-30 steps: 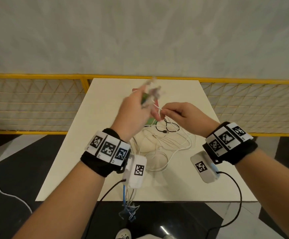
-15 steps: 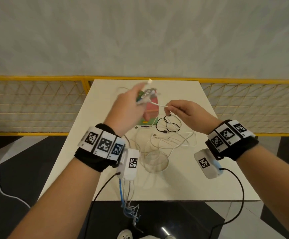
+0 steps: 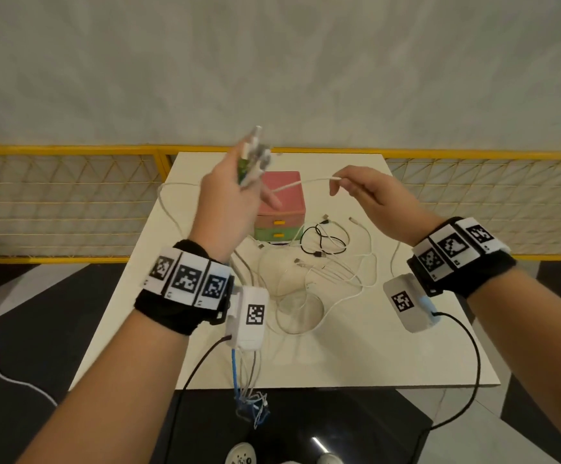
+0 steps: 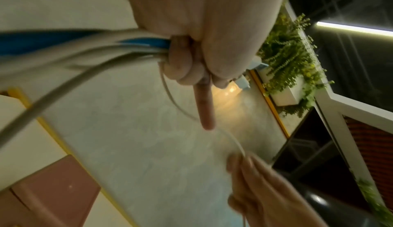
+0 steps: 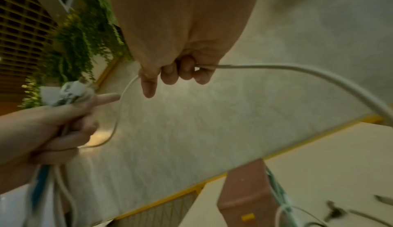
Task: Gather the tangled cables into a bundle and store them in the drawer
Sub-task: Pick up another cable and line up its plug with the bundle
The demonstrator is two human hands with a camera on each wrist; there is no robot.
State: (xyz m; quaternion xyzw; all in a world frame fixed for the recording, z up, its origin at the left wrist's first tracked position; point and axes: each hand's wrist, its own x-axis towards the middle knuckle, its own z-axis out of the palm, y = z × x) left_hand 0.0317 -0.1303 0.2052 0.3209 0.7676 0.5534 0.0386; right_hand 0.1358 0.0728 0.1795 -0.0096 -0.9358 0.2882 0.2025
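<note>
A yellow fence (image 3: 71,202) with a criss-cross wire net runs behind the white surface (image 3: 356,356), and a big grey wall (image 3: 272,61) stands past it. The floor (image 3: 31,329) is dark with pale patches, and a thin white cord (image 3: 1,366) snakes over it on the left. Green leafy plants (image 4: 291,59) hang down from a white box high up, a long bright light strip (image 4: 353,28) glows near them, and two white shoe tips (image 3: 242,458) peek in at the bottom.
</note>
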